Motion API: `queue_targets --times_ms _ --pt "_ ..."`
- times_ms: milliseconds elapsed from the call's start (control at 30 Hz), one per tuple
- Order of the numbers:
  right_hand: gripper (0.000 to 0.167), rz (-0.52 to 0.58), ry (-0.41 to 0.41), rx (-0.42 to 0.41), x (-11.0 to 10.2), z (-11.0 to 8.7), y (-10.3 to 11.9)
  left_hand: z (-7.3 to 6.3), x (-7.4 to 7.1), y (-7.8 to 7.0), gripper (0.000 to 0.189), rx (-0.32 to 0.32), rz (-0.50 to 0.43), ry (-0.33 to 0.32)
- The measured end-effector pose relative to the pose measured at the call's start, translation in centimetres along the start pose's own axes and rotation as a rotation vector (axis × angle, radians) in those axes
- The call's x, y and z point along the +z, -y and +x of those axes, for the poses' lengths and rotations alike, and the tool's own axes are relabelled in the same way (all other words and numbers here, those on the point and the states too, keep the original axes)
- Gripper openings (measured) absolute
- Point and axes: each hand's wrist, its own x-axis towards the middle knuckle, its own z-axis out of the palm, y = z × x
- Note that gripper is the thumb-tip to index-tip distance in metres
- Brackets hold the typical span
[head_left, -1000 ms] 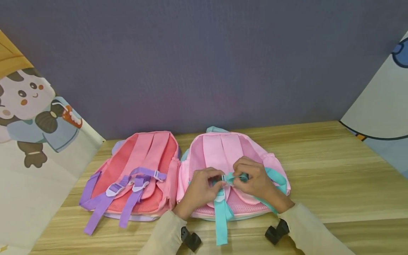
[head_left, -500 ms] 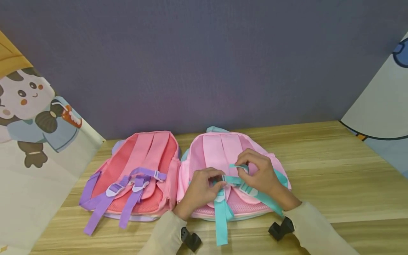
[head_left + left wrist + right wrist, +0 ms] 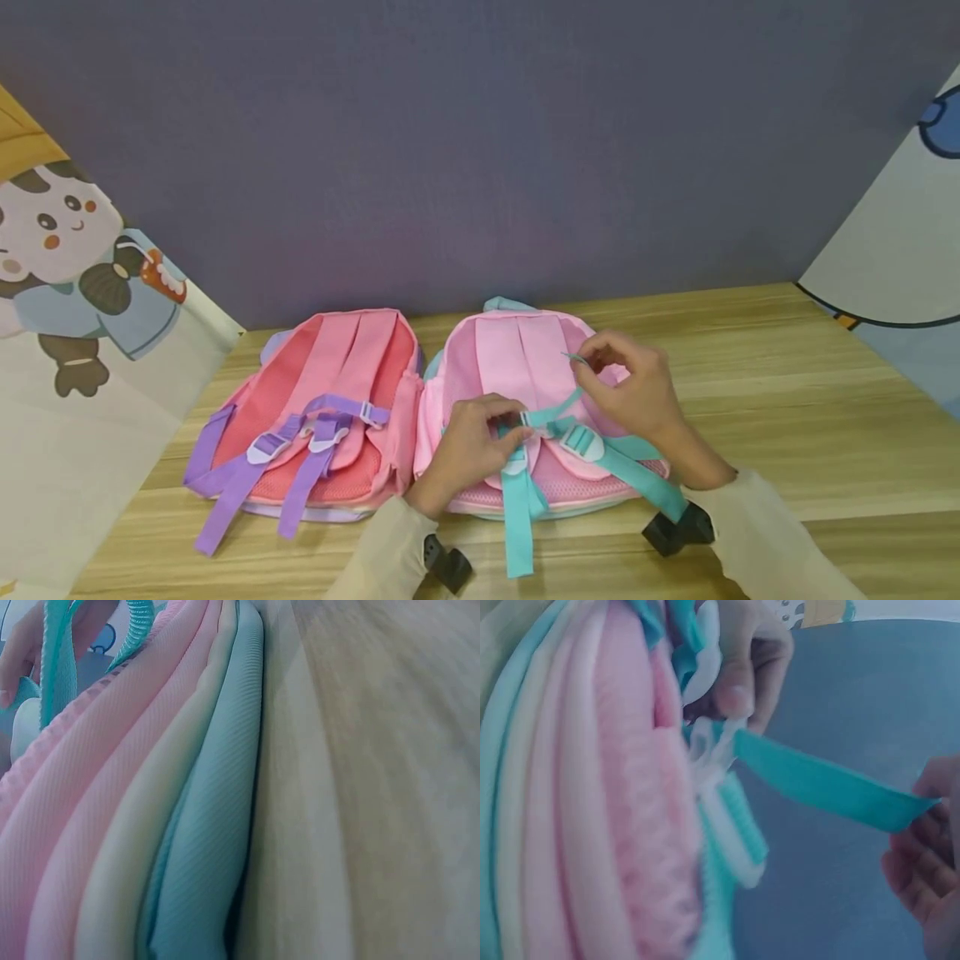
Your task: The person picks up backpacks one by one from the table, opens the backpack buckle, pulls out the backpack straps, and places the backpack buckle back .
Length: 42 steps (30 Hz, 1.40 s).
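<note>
A light pink backpack [image 3: 498, 346] with teal straps lies with its strap side up on the table. Over its lower middle, my left hand [image 3: 476, 450] pinches a small whitish buckle [image 3: 724, 746] between thumb and fingers. From this buckle a teal strap [image 3: 821, 784] runs taut to my right hand [image 3: 633, 387], which pinches its free end above the bag. Another white buckle [image 3: 583, 442] with a wide teal strap sits just below the right hand. In the left wrist view, the backpack's layered side [image 3: 142, 787] fills the left part.
A coral backpack [image 3: 307, 379] with purple straps [image 3: 294, 508] lies against the pink one on the left. A dark panel [image 3: 480, 158] stands behind the wooden table [image 3: 795, 400]. Walls with cartoon prints rise at both sides.
My right hand has moved up and to the right, drawing the teal strap out from the buckle. The wide strap and its white buckle have come into view. My left hand stays in place.
</note>
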Motion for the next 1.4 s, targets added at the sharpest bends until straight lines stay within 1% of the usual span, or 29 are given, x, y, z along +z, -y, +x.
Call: queue_targets --times_ms 67,133,200,267,333,400,467,567,633,733,867,1000,1233,1300,1400 --pt "0.016 -0.035 -0.013 0.075 -0.2 0.2 0.6 0.0 0.0 0.0 0.016 -0.002 -0.002 -0.006" --pt "0.013 -0.076 -0.014 0.179 -0.5 0.5 1.2 -0.1 0.0 0.0 0.016 -0.009 -0.005 -0.010" --pt "0.010 -0.120 0.018 0.299 -1.1 0.8 1.8 -0.1 0.0 0.1 0.016 -0.014 -0.004 -0.007" --pt "0.009 -0.170 0.087 0.422 -1.9 1.2 2.4 -0.1 0.0 0.1 0.016 -0.018 0.000 -0.003" --pt "0.011 -0.239 0.180 0.508 -2.9 1.7 2.6 -0.1 0.0 0.2 0.016 -0.025 -0.001 -0.002" --pt "0.012 -0.296 0.285 0.557 -3.9 2.1 2.6 -0.1 0.0 0.1 0.016 -0.029 -0.004 -0.005" --pt "0.010 -0.344 0.382 0.588 -4.7 2.5 2.2 -0.1 0.0 0.1 0.016 -0.033 -0.006 -0.009" --pt "0.006 -0.355 0.502 0.639 -5.6 2.7 1.5 -0.1 -0.1 0.0 0.015 -0.032 -0.009 -0.015" --pt "0.003 -0.351 0.568 0.661 -5.8 2.6 1.0 -0.1 0.0 0.0 0.015 -0.031 -0.008 -0.017" --pt "0.002 -0.328 0.641 0.688 -6.0 2.4 0.4 -0.1 0.0 0.1 0.015 -0.027 -0.011 -0.018" --pt "0.002 -0.309 0.722 0.725 -6.1 2.0 -0.4 -0.1 0.0 0.0 0.015 -0.021 -0.011 -0.015" --pt "0.003 -0.312 0.778 0.719 -6.3 1.6 -1.2 0.0 0.1 0.0 0.016 -0.020 -0.005 -0.013" --pt "0.006 -0.349 0.808 0.681 -6.4 1.5 -1.5 0.0 0.1 0.0 0.016 -0.020 -0.003 -0.014" --pt "0.007 -0.362 0.791 0.661 -6.3 1.5 -1.4 0.0 0.1 0.0 0.017 -0.020 -0.002 -0.014" --pt "0.007 -0.376 0.743 0.620 -5.8 1.6 -0.9 0.0 0.0 -0.1 0.017 -0.020 -0.001 -0.011"
